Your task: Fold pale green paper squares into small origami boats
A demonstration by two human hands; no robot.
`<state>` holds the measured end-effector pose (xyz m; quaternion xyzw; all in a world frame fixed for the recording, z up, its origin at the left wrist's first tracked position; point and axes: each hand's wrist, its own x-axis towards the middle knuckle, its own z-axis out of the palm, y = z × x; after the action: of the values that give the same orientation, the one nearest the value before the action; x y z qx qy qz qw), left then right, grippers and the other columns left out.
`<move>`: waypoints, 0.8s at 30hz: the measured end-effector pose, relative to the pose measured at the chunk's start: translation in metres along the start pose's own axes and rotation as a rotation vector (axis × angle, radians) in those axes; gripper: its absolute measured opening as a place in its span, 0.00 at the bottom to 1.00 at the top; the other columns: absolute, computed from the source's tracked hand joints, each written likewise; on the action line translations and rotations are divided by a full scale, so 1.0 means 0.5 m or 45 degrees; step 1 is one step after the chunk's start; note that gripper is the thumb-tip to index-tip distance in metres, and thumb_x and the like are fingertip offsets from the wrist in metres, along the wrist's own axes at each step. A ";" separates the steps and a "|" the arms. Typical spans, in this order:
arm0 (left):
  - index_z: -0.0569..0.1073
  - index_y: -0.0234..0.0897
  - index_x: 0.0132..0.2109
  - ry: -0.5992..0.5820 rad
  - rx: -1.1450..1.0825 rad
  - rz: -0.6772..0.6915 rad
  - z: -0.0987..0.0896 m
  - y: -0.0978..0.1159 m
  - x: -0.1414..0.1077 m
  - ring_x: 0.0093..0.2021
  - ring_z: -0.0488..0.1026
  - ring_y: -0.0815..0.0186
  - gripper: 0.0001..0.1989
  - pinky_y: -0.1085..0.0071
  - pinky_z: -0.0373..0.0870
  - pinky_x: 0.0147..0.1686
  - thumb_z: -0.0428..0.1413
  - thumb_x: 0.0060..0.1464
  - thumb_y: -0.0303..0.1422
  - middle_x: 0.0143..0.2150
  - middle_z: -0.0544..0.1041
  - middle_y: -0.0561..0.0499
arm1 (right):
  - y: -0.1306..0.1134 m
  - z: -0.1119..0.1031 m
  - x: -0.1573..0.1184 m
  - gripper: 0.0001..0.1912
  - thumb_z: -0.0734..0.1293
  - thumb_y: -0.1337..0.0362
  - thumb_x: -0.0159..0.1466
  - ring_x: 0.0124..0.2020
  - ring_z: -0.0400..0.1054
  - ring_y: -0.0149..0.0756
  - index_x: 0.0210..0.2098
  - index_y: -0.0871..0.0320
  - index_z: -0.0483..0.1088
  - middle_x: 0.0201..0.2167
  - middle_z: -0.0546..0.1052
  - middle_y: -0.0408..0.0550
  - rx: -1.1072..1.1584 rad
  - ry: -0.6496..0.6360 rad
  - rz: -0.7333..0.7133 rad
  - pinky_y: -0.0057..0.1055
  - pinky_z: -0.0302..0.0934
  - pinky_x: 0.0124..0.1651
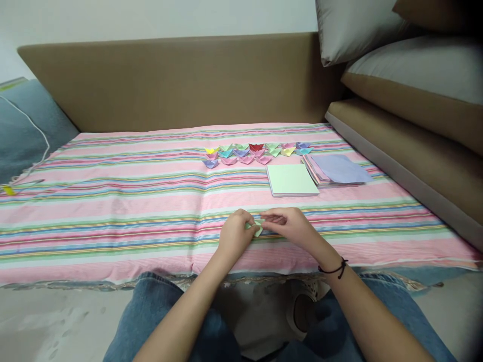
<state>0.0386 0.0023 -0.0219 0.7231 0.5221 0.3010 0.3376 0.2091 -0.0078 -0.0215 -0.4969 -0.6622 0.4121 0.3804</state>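
Close to the front edge of the striped cloth, a small folded piece of light green paper [258, 231] sits between my hands. My left hand [236, 232] is closed around its left side, thumb pressed on top, and hides part of it. From the right, my right hand [292, 224] has its thumb and fingers bent together at the paper's other edge. Farther back stand several small folded paper boats in rows, among them a red boat [256, 148], a yellow boat [288, 151] and a blue-violet boat [210, 163].
A stack of light green square paper [292, 179] lies beyond my right hand, beside a looser stack with a lavender sheet [339, 168] on top. A striped cloth [113, 201] covers the seat. Cushions [411, 85] are piled at right; a white cable [32, 123] runs at far left.
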 end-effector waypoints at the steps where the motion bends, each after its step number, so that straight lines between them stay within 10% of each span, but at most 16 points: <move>1: 0.70 0.35 0.23 -0.002 -0.173 -0.080 -0.006 -0.001 0.004 0.33 0.69 0.65 0.05 0.69 0.63 0.36 0.58 0.42 0.29 0.30 0.72 0.50 | -0.005 -0.006 -0.001 0.14 0.69 0.61 0.54 0.37 0.73 0.43 0.39 0.58 0.75 0.35 0.79 0.51 0.065 0.053 0.025 0.38 0.67 0.40; 9: 0.72 0.33 0.25 -0.043 -0.915 -0.402 -0.036 0.012 0.004 0.23 0.64 0.73 0.11 0.75 0.61 0.23 0.60 0.38 0.38 0.23 0.68 0.55 | -0.025 0.011 -0.003 0.18 0.71 0.57 0.51 0.37 0.73 0.41 0.40 0.58 0.73 0.37 0.78 0.52 0.504 0.134 0.101 0.37 0.68 0.39; 24: 0.74 0.31 0.22 -0.032 -0.879 -0.293 -0.026 0.006 -0.001 0.19 0.57 0.75 0.15 0.75 0.51 0.21 0.63 0.35 0.41 0.16 0.66 0.55 | -0.020 0.039 0.003 0.26 0.75 0.59 0.44 0.36 0.73 0.41 0.42 0.58 0.71 0.36 0.77 0.49 0.699 0.050 0.244 0.37 0.69 0.39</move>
<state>0.0297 0.0032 -0.0118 0.5067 0.4634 0.4107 0.5998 0.1876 -0.0110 -0.0190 -0.4436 -0.4685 0.6003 0.4726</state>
